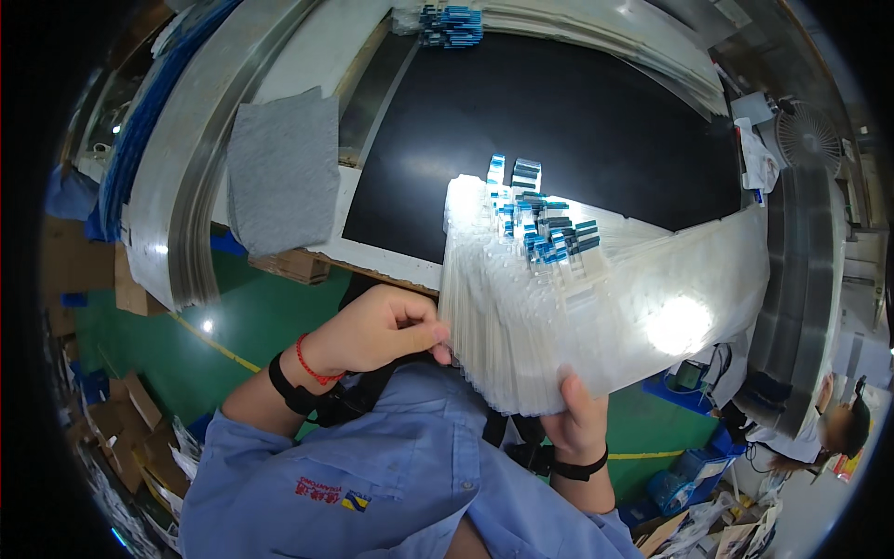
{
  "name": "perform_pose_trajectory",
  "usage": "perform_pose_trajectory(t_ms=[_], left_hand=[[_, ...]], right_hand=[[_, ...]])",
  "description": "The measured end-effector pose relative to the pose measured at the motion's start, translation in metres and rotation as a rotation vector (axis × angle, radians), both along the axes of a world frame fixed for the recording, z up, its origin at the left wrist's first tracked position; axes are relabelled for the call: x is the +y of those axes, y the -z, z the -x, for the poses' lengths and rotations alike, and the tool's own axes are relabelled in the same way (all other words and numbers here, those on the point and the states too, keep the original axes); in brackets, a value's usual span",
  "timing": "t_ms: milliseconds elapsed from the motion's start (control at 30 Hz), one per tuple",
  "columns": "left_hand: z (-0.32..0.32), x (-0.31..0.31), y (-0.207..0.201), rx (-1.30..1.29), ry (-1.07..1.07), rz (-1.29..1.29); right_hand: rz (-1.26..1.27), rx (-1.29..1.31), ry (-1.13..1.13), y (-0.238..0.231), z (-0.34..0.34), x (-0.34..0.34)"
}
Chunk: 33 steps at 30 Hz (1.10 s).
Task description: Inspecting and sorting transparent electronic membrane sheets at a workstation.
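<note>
A thick stack of translucent plastic sheets [494,307], fanned out along its near and left edges, lies partly on the black table mat and overhangs the table's front edge. Blue and black strips [540,228] show in a cluster across its upper part. My left hand [391,326] is closed, thumb and curled fingers pinching at the stack's left edge. At the near edge, my right hand [579,419] grips the stack with the thumb on top; its fingers are hidden underneath.
The black mat [559,102] spreads behind the stack. More sheets with blue strips [453,26] lie at the far edge. A grey cloth [284,172] sits at the left, beside tall layered sheets [177,205]. At the right are a fan [808,135] and another person [792,433].
</note>
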<state>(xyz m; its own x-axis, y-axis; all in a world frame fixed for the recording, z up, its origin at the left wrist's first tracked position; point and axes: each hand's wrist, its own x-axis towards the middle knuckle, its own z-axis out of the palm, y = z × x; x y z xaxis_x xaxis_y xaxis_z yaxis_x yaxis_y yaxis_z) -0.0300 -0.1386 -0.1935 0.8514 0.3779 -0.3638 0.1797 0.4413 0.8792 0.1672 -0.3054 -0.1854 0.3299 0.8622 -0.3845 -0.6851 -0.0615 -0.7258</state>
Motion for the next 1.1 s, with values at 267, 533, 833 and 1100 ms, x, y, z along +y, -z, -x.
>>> perform_pose_trajectory(t_ms=[267, 533, 833, 1100], left_hand=[[0.007, 0.003, 0.012, -0.069, 0.096, -0.14], [0.009, -0.007, 0.025, -0.187, -0.094, 0.007], [0.0, -0.011, 0.025, -0.019, -0.085, -0.104], [0.005, -0.002, 0.027, -0.058, 0.046, -0.041]], right_hand=[[-0.001, -0.002, 0.001, 0.005, -0.001, -0.004], [-0.023, -0.014, -0.013, 0.01, -0.004, -0.005], [-0.044, 0.012, -0.032, 0.011, -0.004, -0.002], [-0.04, -0.014, -0.031, 0.017, -0.007, -0.006]])
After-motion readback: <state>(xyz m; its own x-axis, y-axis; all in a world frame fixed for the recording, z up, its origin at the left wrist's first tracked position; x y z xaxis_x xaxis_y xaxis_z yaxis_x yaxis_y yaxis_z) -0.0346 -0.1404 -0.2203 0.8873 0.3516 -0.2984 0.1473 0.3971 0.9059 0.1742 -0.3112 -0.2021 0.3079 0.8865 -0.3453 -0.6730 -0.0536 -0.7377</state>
